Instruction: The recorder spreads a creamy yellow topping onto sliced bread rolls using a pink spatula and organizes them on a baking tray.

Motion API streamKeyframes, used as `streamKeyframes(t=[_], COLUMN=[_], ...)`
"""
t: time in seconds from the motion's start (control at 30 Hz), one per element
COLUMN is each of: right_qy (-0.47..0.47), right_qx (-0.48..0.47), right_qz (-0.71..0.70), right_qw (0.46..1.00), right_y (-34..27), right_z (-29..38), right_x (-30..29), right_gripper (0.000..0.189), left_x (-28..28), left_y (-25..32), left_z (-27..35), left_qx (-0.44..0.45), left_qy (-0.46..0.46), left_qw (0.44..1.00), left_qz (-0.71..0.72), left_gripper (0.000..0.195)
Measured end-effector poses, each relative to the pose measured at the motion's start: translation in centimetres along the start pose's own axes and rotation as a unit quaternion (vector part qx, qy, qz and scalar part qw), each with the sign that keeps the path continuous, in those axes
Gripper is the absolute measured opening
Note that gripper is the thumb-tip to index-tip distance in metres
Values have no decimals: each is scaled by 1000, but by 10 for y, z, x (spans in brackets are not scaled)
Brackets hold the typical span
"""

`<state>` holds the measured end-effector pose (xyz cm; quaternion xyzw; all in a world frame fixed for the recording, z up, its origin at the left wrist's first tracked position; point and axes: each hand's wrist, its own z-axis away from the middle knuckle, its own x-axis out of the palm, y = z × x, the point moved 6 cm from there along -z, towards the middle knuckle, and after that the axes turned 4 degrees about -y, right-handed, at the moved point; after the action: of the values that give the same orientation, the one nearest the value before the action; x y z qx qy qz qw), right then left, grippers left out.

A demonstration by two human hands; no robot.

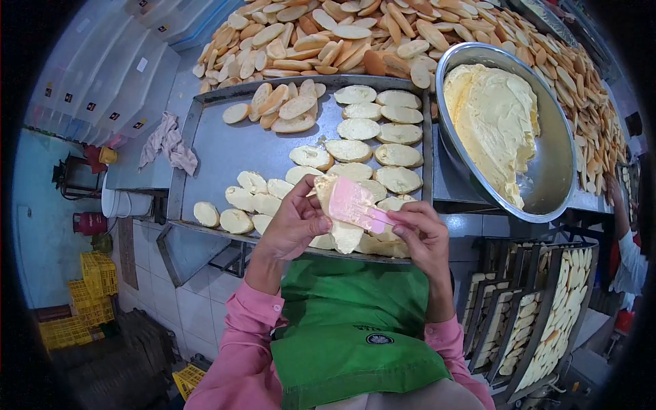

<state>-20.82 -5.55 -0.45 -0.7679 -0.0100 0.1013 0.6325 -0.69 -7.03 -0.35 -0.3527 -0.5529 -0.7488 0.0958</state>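
Over the near edge of a metal baking tray (205, 148), my left hand (294, 223) holds a bread slice (324, 192) between thumb and fingers. My right hand (423, 233) grips the handle of a pink spatula (353, 205), its blade lying against the slice and smeared with pale yellow cream. A lump of cream hangs below the blade. Cream-coated slices (359, 128) fill the tray's right side and near edge. Uncoated slices (297, 107) are heaped near its far edge. To the right, a steel bowl (566, 154) holds a mass of cream (492, 118).
A large pile of bread slices (318, 41) lies beyond the tray. A crumpled cloth (169, 146) and stacked plastic boxes (113, 82) are at left. Racked trays of slices (553, 318) stand at lower right. At the right edge, a co-worker's arm (618, 215) reaches towards the pile.
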Motion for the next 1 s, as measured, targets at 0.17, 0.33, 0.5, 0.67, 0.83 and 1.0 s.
streamKeyframes(t=[0.17, 0.33, 0.5, 0.67, 0.83, 1.0], right_qy=[47, -22, 106, -51, 67, 62], right_qx=[-64, 66, 108, 209, 134, 105], right_qz=[207, 24, 42, -123, 83, 200], right_qw=[975, 997, 988, 969, 985, 972], right_y=[-8, 2, 14, 20, 14, -18], right_z=[1, 6, -1, 3, 0, -4], right_x=[-35, -26, -23, -7, -24, -21], right_gripper=[23, 18, 16, 17, 18, 18], left_x=[-15, -1, 2, 0, 5, 38], left_y=[9, 8, -2, -9, 5, 25], left_z=[1, 0, 2, 4, 3, -3], left_qx=[21, 10, -46, -78, -48, 53], left_qy=[44, 57, -5, -42, -2, 116], left_qw=[998, 998, 998, 996, 982, 758], left_qz=[-41, -19, -33, -19, -182, -640], left_gripper=[63, 60, 59, 63, 57, 44])
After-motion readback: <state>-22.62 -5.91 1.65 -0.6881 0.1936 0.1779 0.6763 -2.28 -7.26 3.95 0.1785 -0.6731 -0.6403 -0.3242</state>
